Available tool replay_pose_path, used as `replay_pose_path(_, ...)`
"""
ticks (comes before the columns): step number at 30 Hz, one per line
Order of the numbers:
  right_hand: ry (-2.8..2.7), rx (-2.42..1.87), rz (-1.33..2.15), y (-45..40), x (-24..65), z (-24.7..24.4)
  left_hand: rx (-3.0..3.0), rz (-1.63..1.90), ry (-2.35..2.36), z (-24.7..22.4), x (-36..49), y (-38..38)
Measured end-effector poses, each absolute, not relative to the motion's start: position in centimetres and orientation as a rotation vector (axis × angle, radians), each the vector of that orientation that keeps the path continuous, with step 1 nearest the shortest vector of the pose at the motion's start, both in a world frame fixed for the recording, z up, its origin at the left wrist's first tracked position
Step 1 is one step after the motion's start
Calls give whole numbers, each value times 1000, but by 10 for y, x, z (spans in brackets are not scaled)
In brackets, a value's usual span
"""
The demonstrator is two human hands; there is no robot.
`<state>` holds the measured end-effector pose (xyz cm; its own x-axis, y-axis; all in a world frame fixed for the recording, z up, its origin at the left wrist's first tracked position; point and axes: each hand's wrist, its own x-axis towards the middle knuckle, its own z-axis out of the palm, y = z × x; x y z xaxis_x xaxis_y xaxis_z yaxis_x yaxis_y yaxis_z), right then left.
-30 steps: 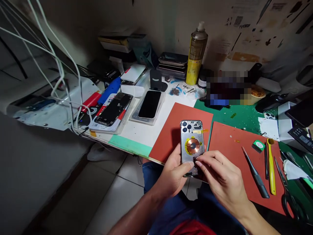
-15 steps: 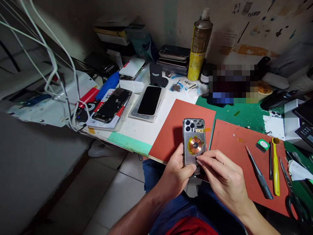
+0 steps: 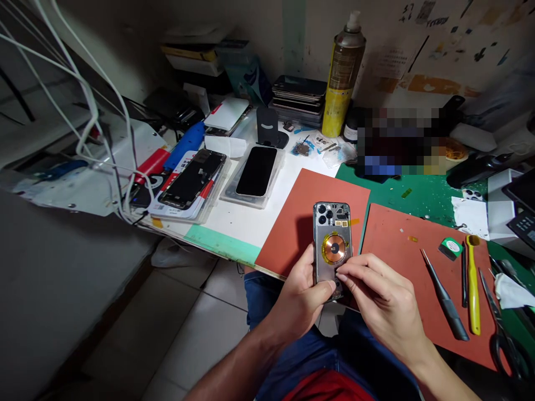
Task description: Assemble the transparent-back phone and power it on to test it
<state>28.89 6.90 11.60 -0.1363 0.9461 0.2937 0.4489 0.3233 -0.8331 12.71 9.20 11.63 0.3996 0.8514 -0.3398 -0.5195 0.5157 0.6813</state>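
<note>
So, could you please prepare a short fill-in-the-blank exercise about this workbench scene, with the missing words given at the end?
1. The left hand holds the opened phone, with its ____ lying across the lower part of the back.
2. The phone's upper corner shows ____ large, dark camera lenses.
3. The lower part of the tall spray can is ____.
4. In the picture, the scissors lie to the ____ of the yellow tool.

Missing words: thumb; three; yellow; right.

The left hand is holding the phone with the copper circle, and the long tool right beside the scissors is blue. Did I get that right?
Almost! The long tool beside the scissors is yellow, not blue, as the head view shows. The left hand is holding the phone with the copper circle.
</note>
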Motion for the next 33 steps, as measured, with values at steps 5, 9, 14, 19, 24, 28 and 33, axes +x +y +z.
replay_pose_path(5, -1711, -1249, 740, 70, 288, 115, 526, 923, 745, 117, 127, 93)
replay_pose_path(9, -1711, -1250, 738, 70, 288, 114, 511, 921, 744, 116, 128, 94)
replay_pose_path(14, -1700, -1257, 742, 70, 289, 113, 516, 927, 719, 115, 128, 94)
replay_pose_path(19, -1711, -1249, 731, 69, 289, 114, 512, 927, 707, 115, 129, 95)
replay_pose_path(24, -1720, -1252, 736, 70, 289, 114, 505, 926, 709, 115, 128, 94)
replay_pose_path(28, -1710, -1230, 748, 71, 291, 112, 503, 914, 728, 117, 128, 94)
replay_pose_path(33, -1686, -1219, 769, 70, 291, 111, 506, 921, 717, 118, 129, 95)
